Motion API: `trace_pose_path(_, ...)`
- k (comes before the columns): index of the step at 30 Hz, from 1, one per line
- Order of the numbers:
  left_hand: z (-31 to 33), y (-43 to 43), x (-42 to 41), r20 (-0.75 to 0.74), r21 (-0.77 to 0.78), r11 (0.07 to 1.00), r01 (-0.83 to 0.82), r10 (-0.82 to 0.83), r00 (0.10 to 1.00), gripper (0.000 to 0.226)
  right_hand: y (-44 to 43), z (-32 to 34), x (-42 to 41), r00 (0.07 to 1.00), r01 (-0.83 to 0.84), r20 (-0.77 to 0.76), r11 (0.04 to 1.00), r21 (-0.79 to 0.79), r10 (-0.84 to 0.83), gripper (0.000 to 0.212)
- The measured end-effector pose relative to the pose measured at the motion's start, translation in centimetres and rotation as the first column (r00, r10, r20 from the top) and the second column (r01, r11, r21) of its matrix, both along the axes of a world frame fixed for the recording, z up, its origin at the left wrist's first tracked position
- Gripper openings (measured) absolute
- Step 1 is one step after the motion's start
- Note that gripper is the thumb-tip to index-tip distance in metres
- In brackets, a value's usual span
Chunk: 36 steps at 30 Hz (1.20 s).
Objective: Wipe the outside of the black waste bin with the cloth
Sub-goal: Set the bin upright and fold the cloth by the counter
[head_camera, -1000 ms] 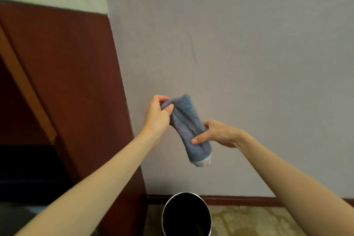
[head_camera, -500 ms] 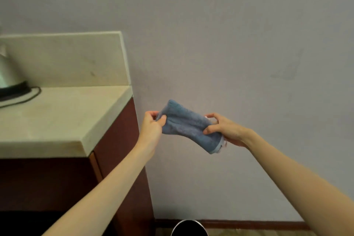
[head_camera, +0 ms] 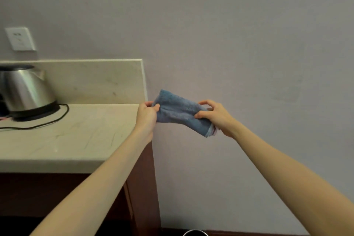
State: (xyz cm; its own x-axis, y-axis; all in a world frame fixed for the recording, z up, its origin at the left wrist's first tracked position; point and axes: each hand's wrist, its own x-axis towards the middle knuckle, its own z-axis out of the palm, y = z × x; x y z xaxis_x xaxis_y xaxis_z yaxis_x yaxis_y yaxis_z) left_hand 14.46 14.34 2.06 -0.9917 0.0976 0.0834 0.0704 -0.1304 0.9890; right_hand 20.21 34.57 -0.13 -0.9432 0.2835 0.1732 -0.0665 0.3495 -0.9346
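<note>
A folded blue cloth [head_camera: 180, 112] is held in the air in front of the grey wall, stretched between both hands. My left hand [head_camera: 147, 114] pinches its left end beside the counter's corner. My right hand [head_camera: 217, 116] grips its lower right end. Of the black waste bin [head_camera: 194, 233] only a thin arc of its shiny rim shows at the bottom edge, directly below the cloth; its outside is out of view.
A cream stone counter [head_camera: 72, 140] on a dark red cabinet [head_camera: 141, 193] fills the left. A steel kettle [head_camera: 24, 92] on a black base with a cord stands at its back left. A wall socket [head_camera: 20, 38] is above it.
The view has tilted upward, so the counter, kettle and socket came into sight and the bin slid almost out of frame. The cloth turned from hanging steeply to nearly level between my hands.
</note>
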Motion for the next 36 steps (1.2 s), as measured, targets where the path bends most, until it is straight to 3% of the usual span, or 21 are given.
trace_pose_path(6,-0.2,-3.4,-3.1,-0.031,-0.061,0.995,-0.084,0.083,0.996,0.022,-3.3,0.5,-4.1,0.997,-0.017,0.074,0.979,0.204,0.002,0.051)
trace_pose_path(11,-1.2,-6.9,-7.3,0.008,-0.094,0.992,-0.078,0.079,0.997,0.016,-6.8,0.0,-7.9,0.999,0.049,-0.016,0.964,0.26,-0.047,0.062)
trace_pose_path(17,-3.1,-9.6,-12.9,0.056,-0.055,0.987,-0.149,0.152,0.987,0.01,-10.7,-1.6,-13.3,0.988,0.1,-0.142,0.952,0.29,-0.061,0.047)
trace_pose_path(24,-4.4,-12.9,-19.8,-0.015,-0.266,0.916,-0.301,0.308,0.951,0.032,-15.0,-3.0,-19.2,0.958,0.195,-0.277,0.864,0.464,-0.068,0.033)
trace_pose_path(30,-4.9,-14.4,-23.6,-0.111,-0.437,0.827,-0.353,0.34,0.934,0.03,-16.0,-3.8,-23.8,0.96,0.172,-0.269,0.917,0.359,-0.075,0.019)
trace_pose_path(36,-4.6,-13.7,-25.8,-0.137,-0.51,0.787,-0.348,0.326,0.936,0.009,-15.9,-4.5,-26.1,0.951,0.197,-0.284,0.943,0.267,-0.119,0.012)
